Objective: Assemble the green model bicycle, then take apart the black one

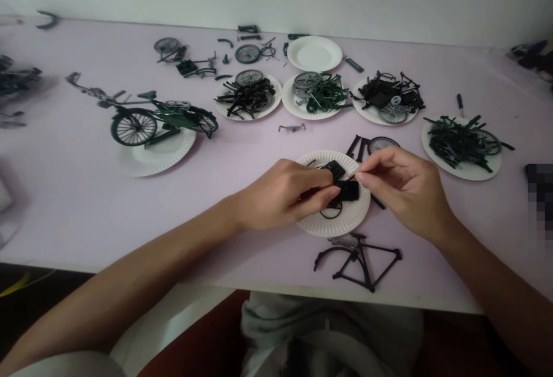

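Over a white paper plate (334,227), my left hand (294,192) is closed with thumb and forefinger on a small black part (349,191). My right hand (400,184) pinches at the part's upper right edge; whatever lies between its fingertips is too small to make out. More black pieces (333,168) and a thin black ring lie on the plate, partly hidden by my left hand. Below the plate rests a black toy bicycle frame (365,261). A spoked wheel (383,144) and black strips are behind my right hand.
Plates of bicycle parts (222,109) stand along the back, with another (475,172) at the right. A green toy bicycle (173,115) stands at a left plate (151,164). A bare plate (314,53) is at the back. Loose parts, a handlebar (292,128) and a screwdriver (460,105) lie around.
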The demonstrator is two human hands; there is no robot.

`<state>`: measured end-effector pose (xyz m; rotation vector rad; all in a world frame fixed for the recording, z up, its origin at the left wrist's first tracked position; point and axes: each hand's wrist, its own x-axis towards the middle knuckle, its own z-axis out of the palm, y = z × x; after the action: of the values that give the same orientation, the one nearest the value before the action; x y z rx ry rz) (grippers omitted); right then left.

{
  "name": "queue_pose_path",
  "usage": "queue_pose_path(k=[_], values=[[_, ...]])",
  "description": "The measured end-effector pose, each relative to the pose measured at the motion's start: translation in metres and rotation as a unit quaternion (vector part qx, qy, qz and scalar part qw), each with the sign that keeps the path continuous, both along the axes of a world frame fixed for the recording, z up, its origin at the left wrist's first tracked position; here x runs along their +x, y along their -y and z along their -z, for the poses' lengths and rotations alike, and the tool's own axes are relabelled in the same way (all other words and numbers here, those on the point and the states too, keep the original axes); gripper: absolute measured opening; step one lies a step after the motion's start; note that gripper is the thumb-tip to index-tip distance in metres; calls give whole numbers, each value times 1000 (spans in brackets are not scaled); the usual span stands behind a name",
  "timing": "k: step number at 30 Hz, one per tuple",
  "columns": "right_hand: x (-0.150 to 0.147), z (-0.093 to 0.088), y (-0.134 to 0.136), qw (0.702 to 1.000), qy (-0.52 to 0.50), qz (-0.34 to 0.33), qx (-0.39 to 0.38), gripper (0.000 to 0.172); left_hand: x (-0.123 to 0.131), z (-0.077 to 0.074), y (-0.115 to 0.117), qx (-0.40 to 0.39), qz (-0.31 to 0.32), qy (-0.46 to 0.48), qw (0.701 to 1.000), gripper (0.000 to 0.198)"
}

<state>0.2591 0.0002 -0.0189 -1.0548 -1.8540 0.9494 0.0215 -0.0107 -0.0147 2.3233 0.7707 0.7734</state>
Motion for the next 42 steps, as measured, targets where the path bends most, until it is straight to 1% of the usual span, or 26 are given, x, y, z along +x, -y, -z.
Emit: queue_pose_path(k=[3,10,15,23,26,28,30,32,34,37,42], values=[[0,0,0,1000,-17,-8,-7,6,0,0,0,-3,0,1,1000,34],[-1,0,-1,1000,-9,2,-20,4,-2,2,-2,-8,-7,-11,1000,34],[0,2,0,999,-36,5,-24,11,-2,1,-2,-8,-24,-11,1000,34],[-3,-1,6,999,-46,21,10,18,-3,3,-3,-6,-14,-1,1000,34],[-3,1,7,997,-55,27,49,21,-4,3,-6,-27,-28,27,999,35],[-2,4,6,994,-34,9,101,17,-5,3,-9,-55,-68,52,995,38],[-1,6,5,984,28,-43,169,12,-5,3,-12,-76,-115,75,988,40],[-2,7,3,962,108,-115,223,8,-5,4,-15,-78,-147,91,982,42],[-2,8,4,939,164,-168,253,9,-5,5,-16,-72,-162,92,980,42],[-4,10,5,925,200,-190,261,11,-4,5,-14,-84,-164,90,979,42],[-5,12,5,925,204,-185,260,14,-2,5,-9,-121,-152,74,978,40]])
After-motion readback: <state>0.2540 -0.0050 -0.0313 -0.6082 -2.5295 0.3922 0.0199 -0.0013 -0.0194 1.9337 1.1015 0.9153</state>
